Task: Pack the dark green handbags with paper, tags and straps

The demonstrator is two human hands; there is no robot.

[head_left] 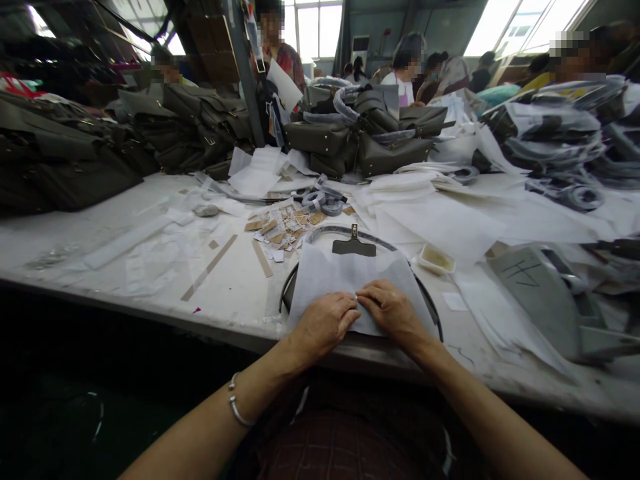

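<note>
Your forearms point(280, 363) rise from the bottom of the head view, slanting inward across the front edge of the white worktable point(60, 233), a silver bracelet point(233, 401) on the left wrist. Your left hand point(325, 320) is palm down, its fingers bent and close together, pointing right. Your right hand point(390, 308) faces it, index finger and thumb extended toward the left fingertips. They nearly meet over a white packing sheet point(350, 275); I cannot tell whether they pinch it or only press. That sheet lies at the table's near edge, a dark olive tab point(354, 248) with a metal buckle point(355, 231) showing beyond it.
</note>
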